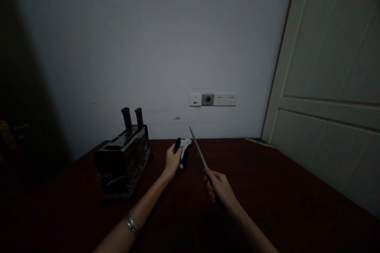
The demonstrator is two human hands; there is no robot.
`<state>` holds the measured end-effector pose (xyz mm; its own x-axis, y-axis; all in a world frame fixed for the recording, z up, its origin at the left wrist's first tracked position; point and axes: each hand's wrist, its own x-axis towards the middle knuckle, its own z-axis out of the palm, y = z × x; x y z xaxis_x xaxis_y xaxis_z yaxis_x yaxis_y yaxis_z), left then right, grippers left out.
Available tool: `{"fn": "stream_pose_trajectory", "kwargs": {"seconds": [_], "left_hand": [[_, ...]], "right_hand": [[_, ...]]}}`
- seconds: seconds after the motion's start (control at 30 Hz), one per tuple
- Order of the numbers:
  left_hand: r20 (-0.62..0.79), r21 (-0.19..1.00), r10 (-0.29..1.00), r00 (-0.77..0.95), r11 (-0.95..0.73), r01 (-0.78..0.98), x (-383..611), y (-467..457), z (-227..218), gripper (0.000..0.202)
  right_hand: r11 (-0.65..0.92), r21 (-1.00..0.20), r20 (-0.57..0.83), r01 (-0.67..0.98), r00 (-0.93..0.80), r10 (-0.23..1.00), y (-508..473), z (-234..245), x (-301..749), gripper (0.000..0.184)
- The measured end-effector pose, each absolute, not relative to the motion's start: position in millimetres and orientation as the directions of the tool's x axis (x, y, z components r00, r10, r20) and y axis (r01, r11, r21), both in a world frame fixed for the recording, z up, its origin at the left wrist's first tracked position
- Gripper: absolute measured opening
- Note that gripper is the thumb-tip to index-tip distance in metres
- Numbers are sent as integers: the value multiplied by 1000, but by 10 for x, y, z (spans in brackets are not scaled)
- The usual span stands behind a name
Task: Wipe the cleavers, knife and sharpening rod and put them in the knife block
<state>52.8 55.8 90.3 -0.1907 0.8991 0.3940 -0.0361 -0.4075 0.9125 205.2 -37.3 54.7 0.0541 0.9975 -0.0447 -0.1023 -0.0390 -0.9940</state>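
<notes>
My right hand (218,185) is closed around the handle of a sharpening steel (198,147). Its long thin grey rod slants up and to the left, its tip level with the lower wall. To the left of the rod, my left hand (173,160) grips a crumpled black-and-white cloth (184,148). A dark strip sticks up beside the thumb; whether it belongs to the cloth I cannot tell. The cloth and the rod are apart. Left of both hands stands a dark, shiny knife block (124,158), with two black knife handles (126,118) rising from its top.
The dark red table (267,189) meets a pale wall (166,55) at the back. Several switches and sockets (219,99) are set in the wall. A thin flat strip (258,142) lies at the table's back right, near a white panelled door (326,126). The light is dim.
</notes>
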Motion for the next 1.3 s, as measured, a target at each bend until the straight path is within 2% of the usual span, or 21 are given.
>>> {"fn": "stream_pose_trajectory", "kwargs": {"seconds": [0.33, 0.6, 0.87, 0.97, 1.13, 1.3], "left_hand": [[311, 944, 927, -208, -326, -42, 498, 578, 880, 23], [279, 954, 937, -211, -296, -54, 484, 612, 817, 24], [286, 951, 933, -217, -304, -54, 473, 605, 809, 24], [287, 951, 932, -221, -305, -52, 468, 612, 799, 24], [290, 952, 928, -234, -304, -29, 462, 636, 779, 25], [275, 956, 935, -222, -290, -36, 468, 632, 774, 27]], "right_hand": [[-42, -993, -47, -114, 45, 998, -350, 487, 2049, 51], [-9, -992, -21, -125, 101, 995, -388, 515, 2019, 52], [72, -990, 55, -122, 134, 989, -413, 590, 2002, 51], [49, -984, 28, -168, 130, 991, -401, 612, 2008, 54], [-89, -951, -111, -296, 59, 992, -364, 594, 2049, 56], [-155, -874, -152, -460, -43, 987, -366, 549, 2090, 49]]}}
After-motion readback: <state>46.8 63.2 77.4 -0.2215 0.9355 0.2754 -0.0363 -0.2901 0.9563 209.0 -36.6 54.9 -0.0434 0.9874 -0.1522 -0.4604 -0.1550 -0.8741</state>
